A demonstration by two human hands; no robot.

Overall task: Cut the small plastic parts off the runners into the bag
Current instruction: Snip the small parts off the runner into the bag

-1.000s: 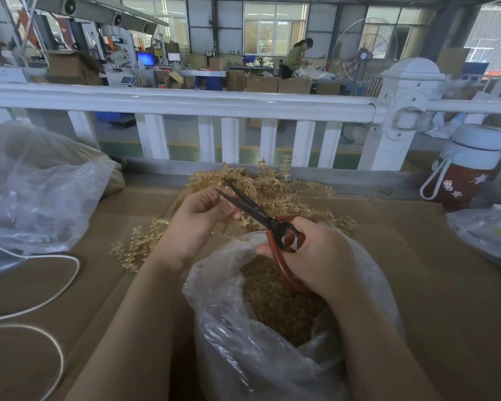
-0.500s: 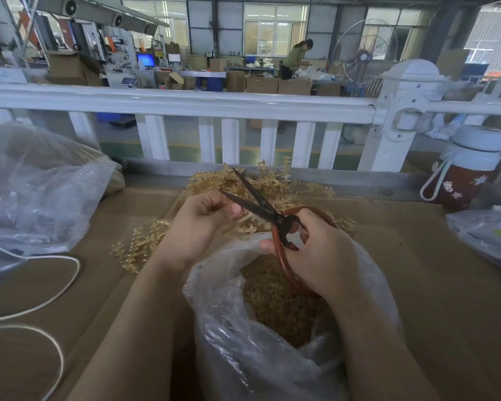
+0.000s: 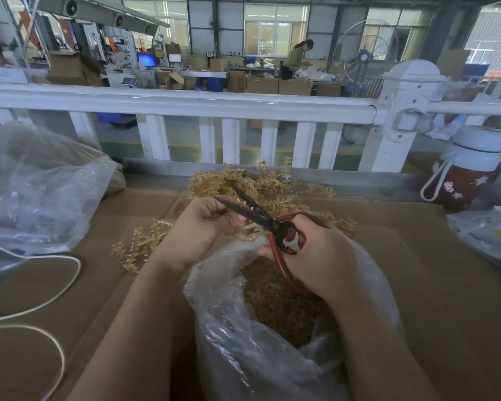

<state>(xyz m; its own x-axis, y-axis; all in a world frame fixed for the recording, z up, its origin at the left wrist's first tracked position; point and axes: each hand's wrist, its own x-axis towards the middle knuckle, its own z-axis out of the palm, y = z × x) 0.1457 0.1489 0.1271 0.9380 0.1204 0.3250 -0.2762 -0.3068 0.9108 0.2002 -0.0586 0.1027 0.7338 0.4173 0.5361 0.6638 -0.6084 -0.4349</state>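
Fingers of the left hand (image 3: 203,224) are pinched on a runner (image 3: 250,227); the right hand (image 3: 315,256) grips open scissors (image 3: 261,217). Much has been cut into the bag (image 3: 272,357), yet a pile of runners (image 3: 266,183) remains.

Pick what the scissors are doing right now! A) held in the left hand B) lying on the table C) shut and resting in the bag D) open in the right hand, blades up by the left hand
D: the right hand grips the red handles of the scissors, and the dark blades are spread apart beside the left hand, which holds a runner above the bag.
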